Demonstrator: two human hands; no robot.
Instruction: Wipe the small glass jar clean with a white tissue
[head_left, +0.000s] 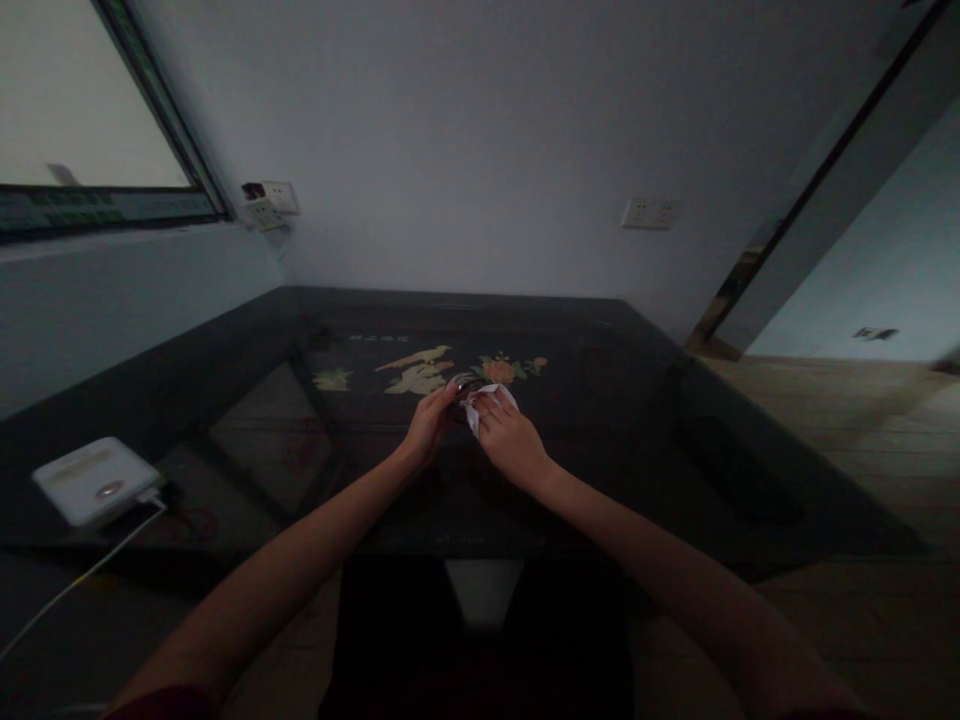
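Note:
Over the middle of a dark glass-topped table (pixel 585 440), my left hand (pixel 430 422) is closed on a small dark, shiny object (pixel 466 384). What the object is cannot be made out. My right hand (pixel 511 438) grips a crumpled white cloth or tissue (pixel 501 392), which touches the object's right side. The two hands are close together, and the fingers partly hide both items.
A white box-like device (pixel 94 478) with a white cable sits at the table's left. On the right lies a dark flat object (pixel 739 470). Bird and flower pictures mark the tabletop. Behind stands a wall with sockets (pixel 650 213).

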